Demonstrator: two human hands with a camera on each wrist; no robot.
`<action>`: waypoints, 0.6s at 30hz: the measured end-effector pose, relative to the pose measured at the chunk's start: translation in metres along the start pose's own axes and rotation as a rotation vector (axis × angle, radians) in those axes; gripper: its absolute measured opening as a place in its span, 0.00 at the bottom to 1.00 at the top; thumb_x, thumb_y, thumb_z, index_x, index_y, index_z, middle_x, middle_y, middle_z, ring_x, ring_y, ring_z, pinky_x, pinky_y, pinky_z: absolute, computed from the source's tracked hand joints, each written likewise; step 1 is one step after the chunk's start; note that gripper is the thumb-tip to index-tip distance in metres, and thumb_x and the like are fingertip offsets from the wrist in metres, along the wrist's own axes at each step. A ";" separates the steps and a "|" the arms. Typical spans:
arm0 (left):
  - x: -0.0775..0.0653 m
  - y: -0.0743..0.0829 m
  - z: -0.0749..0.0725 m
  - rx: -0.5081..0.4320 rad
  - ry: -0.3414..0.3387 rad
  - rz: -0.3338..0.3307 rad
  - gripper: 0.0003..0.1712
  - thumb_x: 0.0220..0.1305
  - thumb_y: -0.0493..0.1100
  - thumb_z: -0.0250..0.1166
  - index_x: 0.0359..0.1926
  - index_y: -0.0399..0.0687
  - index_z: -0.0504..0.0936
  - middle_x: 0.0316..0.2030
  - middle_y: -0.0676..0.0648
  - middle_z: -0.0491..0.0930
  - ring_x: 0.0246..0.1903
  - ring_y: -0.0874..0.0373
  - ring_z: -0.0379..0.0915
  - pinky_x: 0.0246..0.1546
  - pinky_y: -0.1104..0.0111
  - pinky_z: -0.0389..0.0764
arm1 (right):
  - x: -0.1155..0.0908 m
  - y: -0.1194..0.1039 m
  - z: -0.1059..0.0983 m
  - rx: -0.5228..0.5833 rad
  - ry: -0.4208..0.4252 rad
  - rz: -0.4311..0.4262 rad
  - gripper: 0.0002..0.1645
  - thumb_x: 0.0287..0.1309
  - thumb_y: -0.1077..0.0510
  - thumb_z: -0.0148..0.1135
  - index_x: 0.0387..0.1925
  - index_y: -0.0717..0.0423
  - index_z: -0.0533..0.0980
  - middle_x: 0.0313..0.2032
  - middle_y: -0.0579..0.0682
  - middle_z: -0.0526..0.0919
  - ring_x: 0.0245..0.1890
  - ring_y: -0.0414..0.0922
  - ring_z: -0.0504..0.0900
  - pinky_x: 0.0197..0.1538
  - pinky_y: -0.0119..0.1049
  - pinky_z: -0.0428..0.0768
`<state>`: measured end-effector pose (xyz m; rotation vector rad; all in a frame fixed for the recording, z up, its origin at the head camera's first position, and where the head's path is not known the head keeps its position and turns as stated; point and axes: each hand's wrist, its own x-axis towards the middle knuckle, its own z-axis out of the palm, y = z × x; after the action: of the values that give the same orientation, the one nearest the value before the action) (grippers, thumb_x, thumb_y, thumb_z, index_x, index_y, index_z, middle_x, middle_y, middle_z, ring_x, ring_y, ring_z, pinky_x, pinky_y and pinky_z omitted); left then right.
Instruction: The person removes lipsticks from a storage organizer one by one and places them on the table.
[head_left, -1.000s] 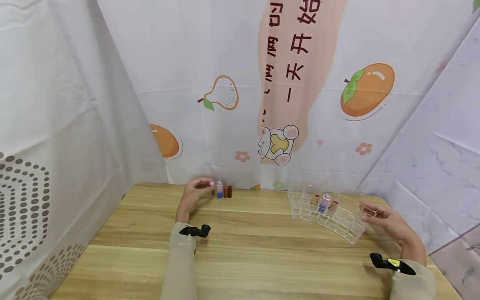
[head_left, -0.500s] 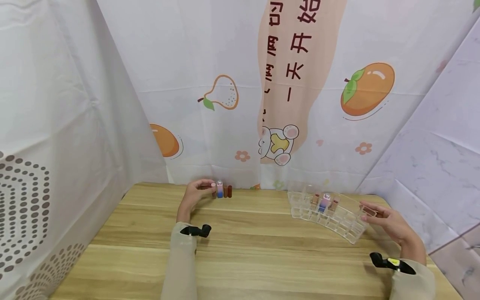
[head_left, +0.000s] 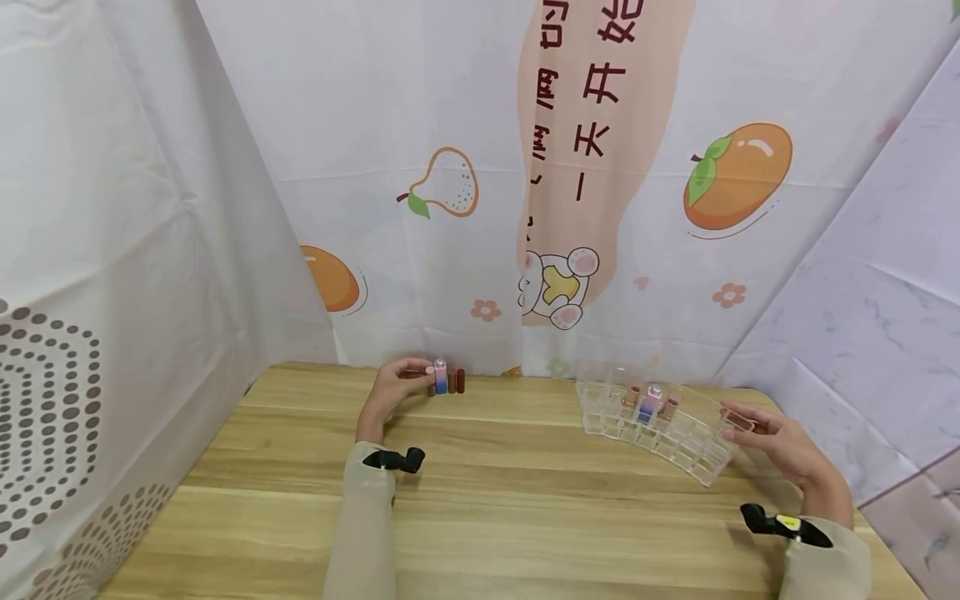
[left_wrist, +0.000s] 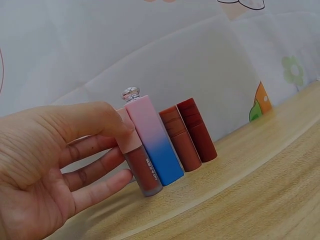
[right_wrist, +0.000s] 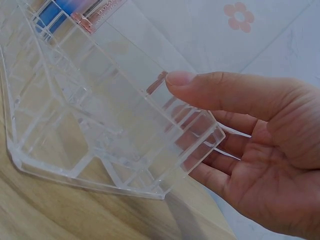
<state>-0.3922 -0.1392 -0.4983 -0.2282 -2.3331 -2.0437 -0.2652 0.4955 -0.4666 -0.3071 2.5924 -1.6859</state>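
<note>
Fingers of the left hand [left_wrist: 47, 160] were closed on the pink-capped tube [left_wrist: 142, 167], just slid close to the pink-and-blue tube's [left_wrist: 154, 137] nine-o'clock side, seemingly tightening the row [head_left: 452, 382]. The clear organizer's [head_left: 679, 432] three-o'clock end was gripped by the right hand [right_wrist: 272, 145].

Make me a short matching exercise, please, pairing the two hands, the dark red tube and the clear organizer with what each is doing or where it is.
Column one:
1. Left hand
2. Right hand
3. Dark red tube
4. Clear organizer

Column two:
A. Stands next to a brown tube
B. Grips an end of the clear organizer
C. Contains a pink-and-blue tube
D. Pinches a pink-capped tube

Pairs: 1-D, 2-B, 3-A, 4-C.
</note>
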 end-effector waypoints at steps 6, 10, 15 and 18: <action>-0.002 0.002 -0.001 0.017 -0.013 -0.011 0.20 0.61 0.35 0.74 0.54 0.33 0.83 0.49 0.40 0.85 0.42 0.60 0.80 0.45 0.73 0.81 | 0.000 -0.001 -0.001 0.015 0.009 -0.004 0.30 0.69 0.68 0.60 0.71 0.59 0.70 0.54 0.21 0.80 0.53 0.17 0.75 0.49 0.16 0.77; -0.002 0.001 -0.002 0.011 -0.019 -0.019 0.22 0.61 0.37 0.74 0.55 0.33 0.83 0.53 0.37 0.84 0.44 0.59 0.80 0.46 0.73 0.81 | 0.000 -0.001 -0.001 0.028 0.007 -0.016 0.30 0.68 0.68 0.60 0.71 0.59 0.70 0.54 0.22 0.80 0.54 0.17 0.75 0.49 0.16 0.77; -0.001 0.001 -0.002 0.001 -0.028 -0.026 0.22 0.62 0.36 0.73 0.57 0.33 0.82 0.56 0.34 0.82 0.45 0.58 0.79 0.48 0.71 0.81 | 0.000 0.002 -0.001 0.030 0.008 -0.013 0.30 0.68 0.69 0.60 0.70 0.61 0.70 0.54 0.22 0.80 0.53 0.17 0.75 0.49 0.16 0.77; -0.008 0.012 -0.003 0.004 -0.033 -0.024 0.21 0.63 0.33 0.71 0.56 0.30 0.81 0.54 0.34 0.83 0.45 0.57 0.80 0.48 0.69 0.81 | 0.001 0.003 -0.001 0.044 0.007 -0.022 0.30 0.68 0.70 0.59 0.70 0.58 0.71 0.54 0.23 0.81 0.53 0.18 0.75 0.49 0.16 0.77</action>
<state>-0.3831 -0.1410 -0.4867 -0.2366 -2.3700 -2.0613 -0.2664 0.4972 -0.4687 -0.3299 2.5625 -1.7512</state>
